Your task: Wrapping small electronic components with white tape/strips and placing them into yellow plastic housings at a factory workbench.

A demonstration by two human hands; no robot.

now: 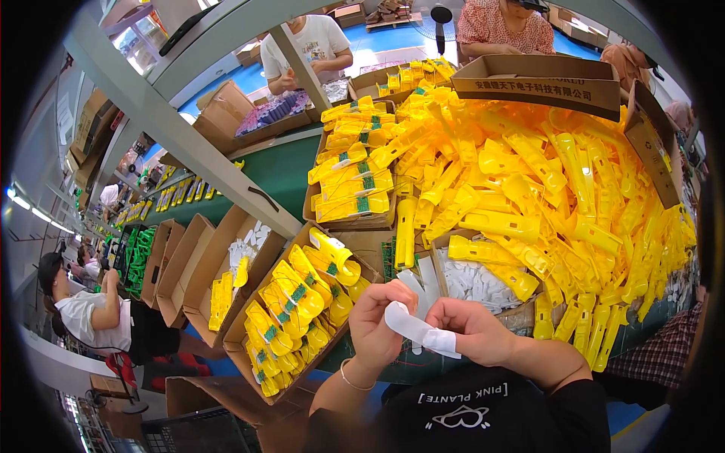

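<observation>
A curled white paper-like strip (414, 326) spans the gap between my two hands, close to my body. My left hand (377, 317) is closed in a pinch at its left end. At the other end, my right hand (474, 331) grips it between thumb and fingers. Just beyond my hands, flat whitish strips (424, 285) lie on the table. Behind them is a box of small white pieces (479, 281), with a few yellow plastic shells (491, 260) lying over it. What the strip is for cannot be made out.
A large heap of yellow shells (559, 189) fills the right side. Cardboard boxes hold yellow shells with green circuit boards, one nearby (240, 346) and one farther back (308, 200). A grey metal post (204, 143) slants across the left. Other people work across the table and at left.
</observation>
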